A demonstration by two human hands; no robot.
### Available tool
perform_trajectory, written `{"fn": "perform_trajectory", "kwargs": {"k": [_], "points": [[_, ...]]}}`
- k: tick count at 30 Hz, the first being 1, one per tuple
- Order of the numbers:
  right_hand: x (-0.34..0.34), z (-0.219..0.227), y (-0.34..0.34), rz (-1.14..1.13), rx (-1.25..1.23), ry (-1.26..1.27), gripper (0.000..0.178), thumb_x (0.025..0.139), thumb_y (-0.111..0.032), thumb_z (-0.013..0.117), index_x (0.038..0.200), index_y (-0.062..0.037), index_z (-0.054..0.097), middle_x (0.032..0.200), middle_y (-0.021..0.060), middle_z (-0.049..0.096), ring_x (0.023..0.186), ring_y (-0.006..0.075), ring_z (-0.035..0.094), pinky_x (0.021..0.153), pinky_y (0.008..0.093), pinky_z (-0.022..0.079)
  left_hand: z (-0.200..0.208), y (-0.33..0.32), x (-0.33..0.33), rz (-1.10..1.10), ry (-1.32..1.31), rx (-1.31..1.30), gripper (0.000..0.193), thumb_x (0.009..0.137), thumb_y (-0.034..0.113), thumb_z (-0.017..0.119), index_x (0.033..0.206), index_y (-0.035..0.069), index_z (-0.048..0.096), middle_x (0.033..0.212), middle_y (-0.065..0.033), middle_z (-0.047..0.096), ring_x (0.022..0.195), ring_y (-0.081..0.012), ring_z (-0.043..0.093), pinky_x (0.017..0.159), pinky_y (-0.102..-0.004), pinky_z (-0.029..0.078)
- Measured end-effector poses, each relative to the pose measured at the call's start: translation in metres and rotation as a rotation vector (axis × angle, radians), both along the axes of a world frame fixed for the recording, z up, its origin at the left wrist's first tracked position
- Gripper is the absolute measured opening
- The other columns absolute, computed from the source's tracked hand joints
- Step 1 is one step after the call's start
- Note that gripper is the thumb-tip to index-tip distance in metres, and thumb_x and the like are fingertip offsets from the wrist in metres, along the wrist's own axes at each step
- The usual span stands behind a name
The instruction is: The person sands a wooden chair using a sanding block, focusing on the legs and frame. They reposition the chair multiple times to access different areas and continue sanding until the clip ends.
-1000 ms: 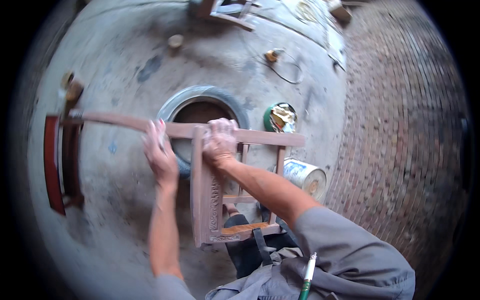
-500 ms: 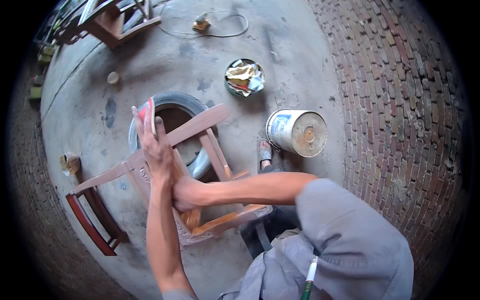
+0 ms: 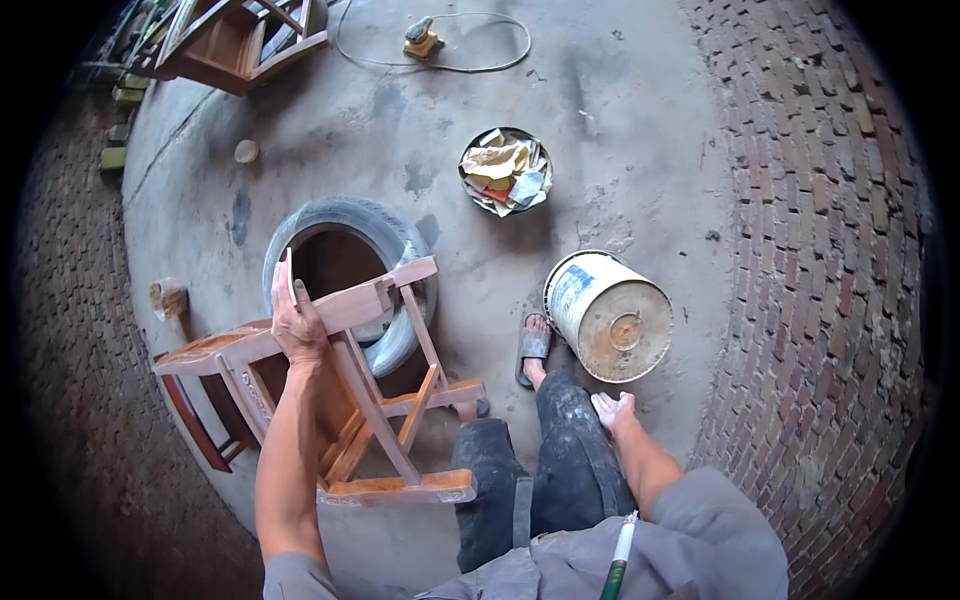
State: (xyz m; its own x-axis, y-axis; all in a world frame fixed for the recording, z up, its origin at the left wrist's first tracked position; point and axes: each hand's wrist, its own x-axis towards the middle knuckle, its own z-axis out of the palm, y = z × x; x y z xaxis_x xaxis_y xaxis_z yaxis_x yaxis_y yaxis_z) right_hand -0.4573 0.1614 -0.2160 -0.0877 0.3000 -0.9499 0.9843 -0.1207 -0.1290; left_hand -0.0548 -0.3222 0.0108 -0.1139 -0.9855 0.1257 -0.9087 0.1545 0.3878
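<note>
A wooden chair [image 3: 383, 425], dusty pale pink with bare orange-brown parts, lies tilted in front of me, partly over a grey tyre [image 3: 400, 235]. My left hand [image 3: 299, 328] is at the chair's upper rail, closed around a thin, pale-edged piece of sandpaper [image 3: 289, 264] that stands up between thumb and fingers. My right hand [image 3: 612, 408], whitened with dust, is off the chair beside my knee, just below the overturned white bucket [image 3: 625, 335]. Its fingers look loosely apart, and nothing shows in it.
Beyond the tyre stands a round tub [image 3: 505, 172] of paper scraps. A corded yellow sander [image 3: 422, 38] lies farther off. Another wooden chair [image 3: 240, 50] is at the far left, and a dark red chair part [image 3: 195, 425] lies at the near left. Brick paving [image 3: 800, 250] borders the right.
My right hand has left the chair and swung right to beside the bucket. The chair has turned and tilted, showing more of its underside. My left hand has moved down slightly, still holding the sandpaper.
</note>
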Motion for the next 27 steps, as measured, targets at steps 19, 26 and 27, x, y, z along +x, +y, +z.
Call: {"fn": "perform_trajectory", "kwargs": {"k": [19,26,27], "points": [[-0.081,0.007,-0.110,0.348,-0.051,0.101,0.037,0.101,-0.016,0.036,0.133,-0.0066,0.053,0.134,0.0147,0.059,0.112,0.0360,0.062,0.091,0.0540,0.058,0.003,0.003,0.000,0.035,-0.044,-0.068,0.045,0.096,0.024,0.050,0.138,0.008,0.053,0.139,-0.0160,0.056,0.122,-0.0330,0.058,0.101,-0.0417,0.046],[-0.153,0.098,-0.168,0.656,-0.056,0.283,0.038,0.100,-0.012,0.037,0.136,-0.0080,0.051,0.134,0.0136,0.059,0.117,0.0340,0.061,0.090,0.0574,0.056,-0.006,0.004,0.005,0.061,-0.058,0.002,0.047,0.096,0.020,0.047,0.141,0.008,0.050,0.141,-0.0171,0.053,0.125,-0.0335,0.055,0.103,-0.0426,0.044],[-0.163,0.111,-0.177,0.667,-0.028,0.311,0.038,0.100,-0.011,0.038,0.136,-0.0078,0.050,0.134,0.0140,0.059,0.117,0.0337,0.061,0.090,0.0574,0.056,-0.003,-0.002,0.004,0.075,-0.058,0.009,0.047,0.096,0.019,0.047,0.142,0.006,0.050,0.142,-0.0172,0.053,0.126,-0.0336,0.055,0.102,-0.0427,0.044]]}}
